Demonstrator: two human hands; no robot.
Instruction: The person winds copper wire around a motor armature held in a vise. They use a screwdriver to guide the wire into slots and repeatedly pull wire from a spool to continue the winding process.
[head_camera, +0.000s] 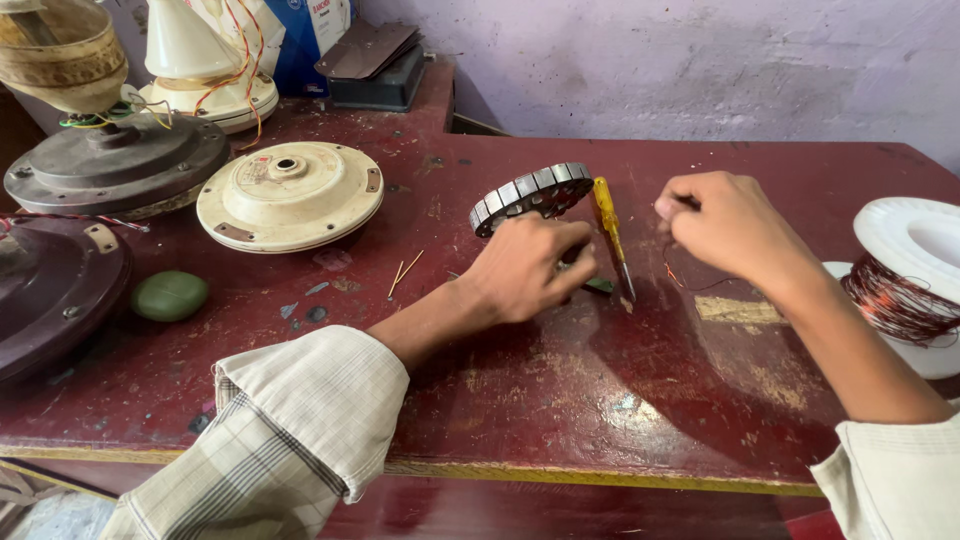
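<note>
2 hands work on the red table (600, 400): left hand (525, 268) grips the slotted stator (532, 196) at 12 o'clock, beside a yellow screwdriver (609, 230); right hand (725, 222) pinches copper wire (690, 285) from the spool (905, 290) at 3 o'clock.

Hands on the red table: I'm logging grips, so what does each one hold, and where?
Left hand holds the round slotted metal core by its lower edge. Right hand pinches thin copper wire at the fingertips.
</note>
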